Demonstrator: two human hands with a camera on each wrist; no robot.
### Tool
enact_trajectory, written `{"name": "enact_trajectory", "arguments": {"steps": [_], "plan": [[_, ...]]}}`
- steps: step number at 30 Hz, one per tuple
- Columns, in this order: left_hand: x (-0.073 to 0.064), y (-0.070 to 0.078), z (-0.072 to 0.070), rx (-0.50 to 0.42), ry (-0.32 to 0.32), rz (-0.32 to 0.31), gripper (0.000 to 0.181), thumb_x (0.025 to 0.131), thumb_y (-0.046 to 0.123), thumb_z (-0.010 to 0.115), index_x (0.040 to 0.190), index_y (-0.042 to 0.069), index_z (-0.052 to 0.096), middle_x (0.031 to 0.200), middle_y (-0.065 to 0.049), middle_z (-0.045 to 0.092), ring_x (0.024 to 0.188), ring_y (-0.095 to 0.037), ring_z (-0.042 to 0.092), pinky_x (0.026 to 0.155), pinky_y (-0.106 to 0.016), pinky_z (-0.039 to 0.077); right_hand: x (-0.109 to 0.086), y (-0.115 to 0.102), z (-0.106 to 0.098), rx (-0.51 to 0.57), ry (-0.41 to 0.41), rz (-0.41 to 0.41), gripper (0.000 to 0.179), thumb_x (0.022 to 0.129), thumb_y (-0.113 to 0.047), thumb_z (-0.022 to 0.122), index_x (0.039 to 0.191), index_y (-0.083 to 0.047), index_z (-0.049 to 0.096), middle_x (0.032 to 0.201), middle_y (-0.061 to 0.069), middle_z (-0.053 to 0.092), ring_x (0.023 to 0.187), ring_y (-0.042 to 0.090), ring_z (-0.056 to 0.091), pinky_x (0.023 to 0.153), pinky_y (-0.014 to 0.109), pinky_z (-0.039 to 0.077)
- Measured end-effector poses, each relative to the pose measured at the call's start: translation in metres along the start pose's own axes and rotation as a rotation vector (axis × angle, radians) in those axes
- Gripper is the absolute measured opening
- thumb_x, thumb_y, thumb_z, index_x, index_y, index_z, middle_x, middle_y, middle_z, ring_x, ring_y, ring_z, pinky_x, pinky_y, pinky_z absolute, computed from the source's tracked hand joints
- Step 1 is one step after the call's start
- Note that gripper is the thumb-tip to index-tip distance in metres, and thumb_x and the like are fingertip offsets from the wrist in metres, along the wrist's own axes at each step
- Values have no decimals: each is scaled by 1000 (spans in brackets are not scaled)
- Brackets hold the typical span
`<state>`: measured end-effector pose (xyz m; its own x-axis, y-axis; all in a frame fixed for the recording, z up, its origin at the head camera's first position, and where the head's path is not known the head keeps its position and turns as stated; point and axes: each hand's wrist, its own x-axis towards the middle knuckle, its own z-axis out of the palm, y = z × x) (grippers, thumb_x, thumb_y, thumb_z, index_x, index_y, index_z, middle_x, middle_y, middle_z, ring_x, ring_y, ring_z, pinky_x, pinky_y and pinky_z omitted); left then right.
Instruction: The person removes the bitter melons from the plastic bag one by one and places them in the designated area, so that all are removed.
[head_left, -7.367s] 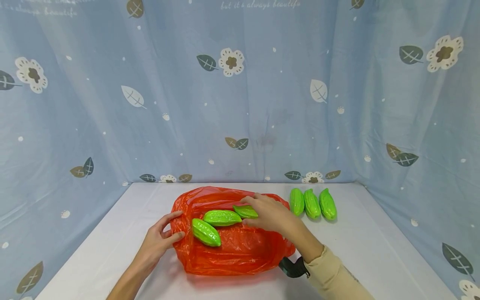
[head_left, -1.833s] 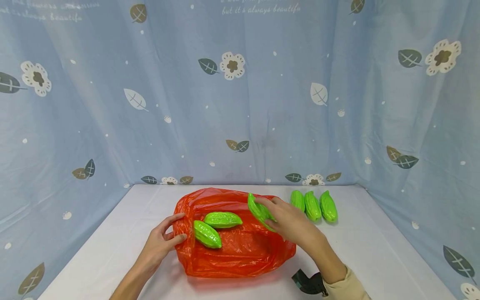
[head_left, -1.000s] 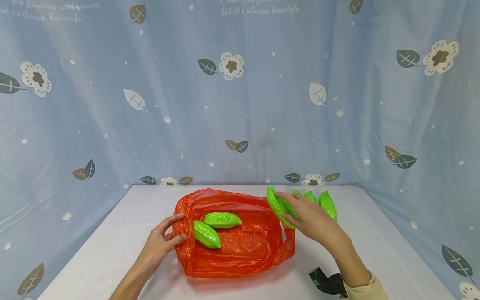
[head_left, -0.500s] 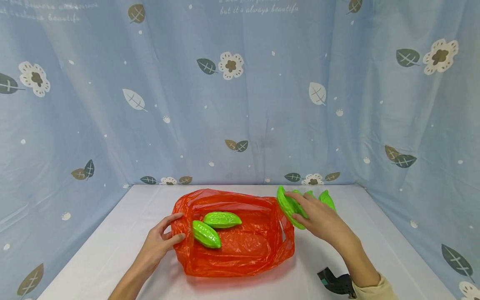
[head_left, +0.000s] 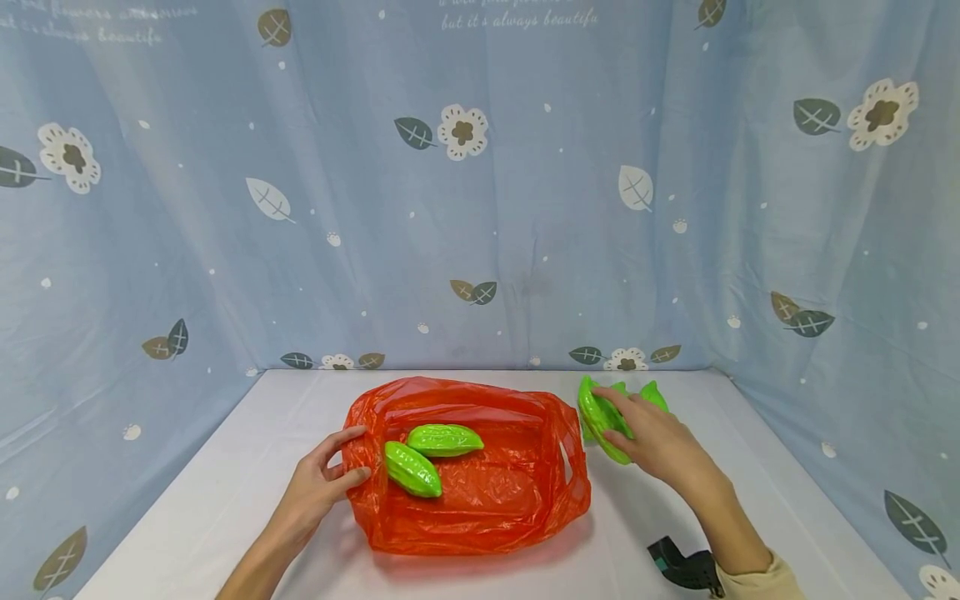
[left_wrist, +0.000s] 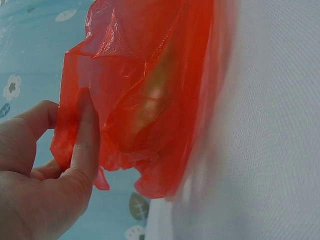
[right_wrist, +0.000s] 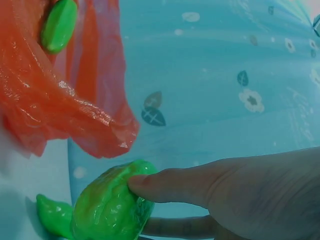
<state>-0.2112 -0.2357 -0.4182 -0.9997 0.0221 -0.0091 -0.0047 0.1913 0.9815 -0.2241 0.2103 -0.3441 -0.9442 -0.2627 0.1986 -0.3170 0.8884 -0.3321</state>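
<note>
A red plastic bag (head_left: 480,517) lies on its side in the middle of the table, its mouth towards me. My left hand (head_left: 318,479) pinches the bag's left edge, thumb on one side and fingers on the other in the left wrist view. Inside rest two green bitter melons, one lying crosswise (head_left: 445,440) and one slanted (head_left: 412,469). Right of the bag, my right hand (head_left: 663,437) grips another bitter melon (head_left: 597,421) between thumb and fingers. It overlaps the row of bitter melons (head_left: 655,394) on the table, which the hand partly hides.
A white cloth covers the table (head_left: 315,400). Behind and at both sides hangs a blue curtain (head_left: 517,250) with leaf and flower prints. A black wrist mount (head_left: 682,568) sticks out from my right wrist, low over the table.
My right hand has lifted a bitter melon out of the bag and carried it right, past the bag's edge to the row. The left hand stays on the bag.
</note>
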Motion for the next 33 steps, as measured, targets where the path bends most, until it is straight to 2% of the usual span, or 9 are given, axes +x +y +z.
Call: {"name": "enact_trajectory", "arguments": {"steps": [11,18,26,33], "plan": [[1,0,0,-3,2,-3,61,88,8,68,145,14,44,154,-12,33,102,-12,67,81,-28,59,-1,15,9,6,-23,17,55,86,-14,73,137,-11,52,122,21,62,102,34,62,71,50,55],[1,1,2,-4,10,-5,62,88,6,68,145,13,45,154,-13,34,101,-11,67,81,-28,59,-2,21,16,4,-52,38,58,85,-13,74,138,-10,50,125,24,62,107,41,62,73,54,55],[1,0,2,4,13,-3,61,88,7,68,144,14,45,153,-13,35,102,-12,68,82,-28,59,-4,25,21,1,-78,52,59,85,-13,74,138,-11,50,124,24,62,106,42,62,70,52,56],[1,0,1,10,12,-5,60,89,9,68,145,15,45,154,-12,34,106,-16,67,83,-30,59,-6,27,25,23,-105,75,59,83,-13,76,137,-9,51,114,17,66,94,28,63,64,42,54]]}}
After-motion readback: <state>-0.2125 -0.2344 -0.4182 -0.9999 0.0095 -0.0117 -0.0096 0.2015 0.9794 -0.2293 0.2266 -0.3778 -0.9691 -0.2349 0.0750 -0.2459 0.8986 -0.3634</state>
